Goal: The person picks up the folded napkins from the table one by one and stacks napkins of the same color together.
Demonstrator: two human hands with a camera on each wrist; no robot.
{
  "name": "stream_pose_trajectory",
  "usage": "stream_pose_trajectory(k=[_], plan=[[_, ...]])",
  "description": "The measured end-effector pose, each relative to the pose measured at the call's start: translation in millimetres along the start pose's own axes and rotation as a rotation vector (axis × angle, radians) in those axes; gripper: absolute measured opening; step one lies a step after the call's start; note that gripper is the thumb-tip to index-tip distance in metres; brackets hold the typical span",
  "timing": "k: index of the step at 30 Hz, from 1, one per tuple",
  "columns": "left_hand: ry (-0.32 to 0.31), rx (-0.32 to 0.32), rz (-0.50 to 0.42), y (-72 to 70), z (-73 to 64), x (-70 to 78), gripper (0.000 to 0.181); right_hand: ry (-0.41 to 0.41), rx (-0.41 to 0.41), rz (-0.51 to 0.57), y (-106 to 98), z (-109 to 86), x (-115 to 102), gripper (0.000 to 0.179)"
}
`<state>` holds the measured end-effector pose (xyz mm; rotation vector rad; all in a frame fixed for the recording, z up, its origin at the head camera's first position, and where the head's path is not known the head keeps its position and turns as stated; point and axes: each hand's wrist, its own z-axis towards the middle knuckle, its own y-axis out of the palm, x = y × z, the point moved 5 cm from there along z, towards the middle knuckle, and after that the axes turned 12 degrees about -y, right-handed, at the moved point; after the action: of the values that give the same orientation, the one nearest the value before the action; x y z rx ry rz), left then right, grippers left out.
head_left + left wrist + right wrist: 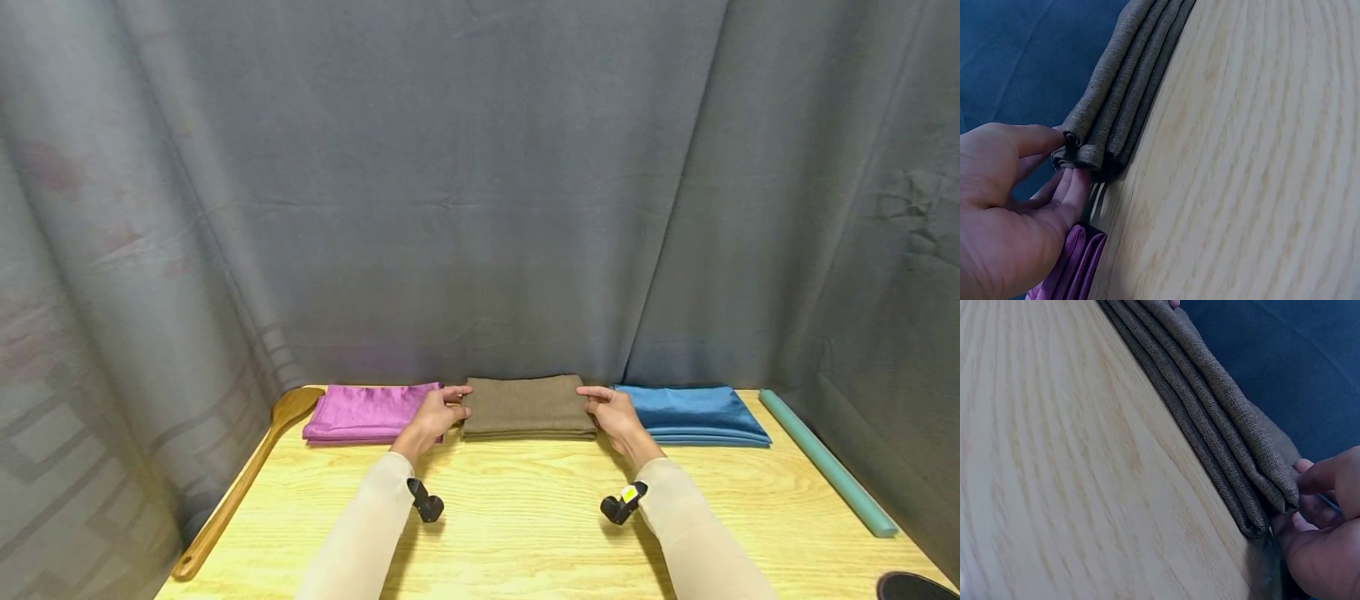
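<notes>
A folded brown cloth [528, 408] lies at the back middle of the table, its stacked layers visible from the front edge. At its left end my left hand [435, 414] pinches the upper folds, with one finger on top and others beneath in the left wrist view. My right hand [617, 419] grips the opposite end; in the right wrist view its fingers [1319, 478] sit at the corner of the folds, partly hidden behind the cloth. A folded purple cloth [371, 412] lies close beside my left hand, and a folded blue cloth [697, 415] beside my right.
A long wooden spoon [238, 483] lies along the table's left edge. Along the right side runs a teal rod [825, 462]. A dark round object [915, 587] shows at the bottom right corner. Grey curtains [450, 183] hang behind and at both sides of the wooden table [525, 525].
</notes>
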<state>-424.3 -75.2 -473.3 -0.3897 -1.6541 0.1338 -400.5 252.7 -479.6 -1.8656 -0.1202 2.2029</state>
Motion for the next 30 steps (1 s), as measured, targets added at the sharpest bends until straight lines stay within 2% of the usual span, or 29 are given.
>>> stream_pose_trajectory(k=[6, 13, 23, 30], plan=[[0.007, 0.031, 0.012, 4.0, -1.0, 4.7, 0.048, 0.003, 0.008, -0.033, -1, -2.2, -5, 0.041], [-0.033, 0.011, 0.039, 8.1, -1.8, 2.3, 0.049, 0.016, 0.003, -0.062, 1, -5.9, 1, 0.043], [-0.017, 0.047, 0.059, 11.1, -3.9, 8.1, 0.048, 0.013, 0.009, -0.079, 1, -6.7, -2, 0.042], [-0.019, 0.072, 0.08, 2.4, -6.9, 10.5, 0.043, -0.016, -0.012, -0.089, -3, -9.7, -12, 0.041]])
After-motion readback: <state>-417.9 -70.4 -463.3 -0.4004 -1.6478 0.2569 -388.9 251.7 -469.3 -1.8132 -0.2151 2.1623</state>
